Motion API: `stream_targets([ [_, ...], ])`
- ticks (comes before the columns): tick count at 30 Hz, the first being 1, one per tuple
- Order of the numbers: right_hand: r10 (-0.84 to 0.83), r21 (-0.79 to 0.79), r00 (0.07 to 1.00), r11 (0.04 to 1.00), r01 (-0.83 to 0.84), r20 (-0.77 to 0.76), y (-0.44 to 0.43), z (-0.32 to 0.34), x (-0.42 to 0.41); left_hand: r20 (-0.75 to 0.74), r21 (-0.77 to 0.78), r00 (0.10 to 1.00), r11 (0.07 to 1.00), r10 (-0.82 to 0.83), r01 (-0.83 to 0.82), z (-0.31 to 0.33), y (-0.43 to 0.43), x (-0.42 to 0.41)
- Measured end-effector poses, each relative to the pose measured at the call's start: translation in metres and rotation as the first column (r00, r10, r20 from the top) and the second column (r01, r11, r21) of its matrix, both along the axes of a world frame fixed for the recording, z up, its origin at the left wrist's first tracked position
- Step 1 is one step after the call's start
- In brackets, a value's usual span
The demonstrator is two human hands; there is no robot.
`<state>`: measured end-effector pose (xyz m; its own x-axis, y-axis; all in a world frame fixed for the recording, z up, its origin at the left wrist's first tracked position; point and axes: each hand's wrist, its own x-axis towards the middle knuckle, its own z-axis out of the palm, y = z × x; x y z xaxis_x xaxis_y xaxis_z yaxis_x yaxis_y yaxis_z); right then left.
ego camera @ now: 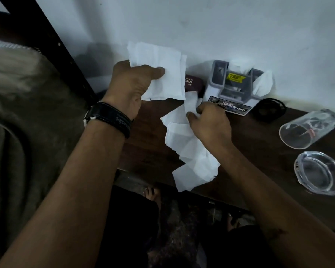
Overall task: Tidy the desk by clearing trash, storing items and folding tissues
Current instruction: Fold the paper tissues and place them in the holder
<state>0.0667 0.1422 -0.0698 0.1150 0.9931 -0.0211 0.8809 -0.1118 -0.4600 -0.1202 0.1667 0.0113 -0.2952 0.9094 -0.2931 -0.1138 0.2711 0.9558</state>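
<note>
Flat white tissue (162, 74) pinched between thumb and curled fingers of the left hand (132, 86), raised above the desk (149, 147); crumpled tissue (190, 151) lying on the desk, its upper end pinched by the right hand (209, 124), just below and right of the left grip; maroon box (192, 83) and grey holder (234, 88) just beyond the right grip; glass tumbler (307, 128) and ashtray (319, 173) well to its right.
</note>
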Motion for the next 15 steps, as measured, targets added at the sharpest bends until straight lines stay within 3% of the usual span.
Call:
stream_targets([
  [6, -0.033, 0.081, 0.978, 0.995, 0.050, -0.206, -0.001, 0.019, 0.008, -0.001, -0.018, 1.000, 1.000, -0.004, 0.004, 0.004, -0.007, -0.007],
  [8, -0.049, 0.048, 0.899, 0.996, 0.077, -0.436, -0.003, 0.042, 0.010, 0.001, -0.020, 1.000, 1.000, -0.007, 0.007, 0.004, -0.008, -0.009],
  [11, -0.030, 0.040, 0.688, 0.996, 0.085, -0.725, -0.014, 0.075, 0.014, 0.004, -0.009, 1.000, 1.000, -0.022, 0.022, 0.003, -0.009, -0.006],
  [13, 0.003, 0.087, 0.576, 0.989, 0.118, -0.818, -0.023, 0.088, 0.016, 0.012, 0.001, 0.999, 0.999, -0.034, 0.034, 0.002, -0.010, 0.002],
  [15, -0.001, 0.116, 0.567, 0.978, 0.170, -0.824, -0.029, 0.091, 0.019, 0.006, 0.004, 0.997, 0.997, -0.079, 0.079, 0.002, -0.011, 0.013],
])
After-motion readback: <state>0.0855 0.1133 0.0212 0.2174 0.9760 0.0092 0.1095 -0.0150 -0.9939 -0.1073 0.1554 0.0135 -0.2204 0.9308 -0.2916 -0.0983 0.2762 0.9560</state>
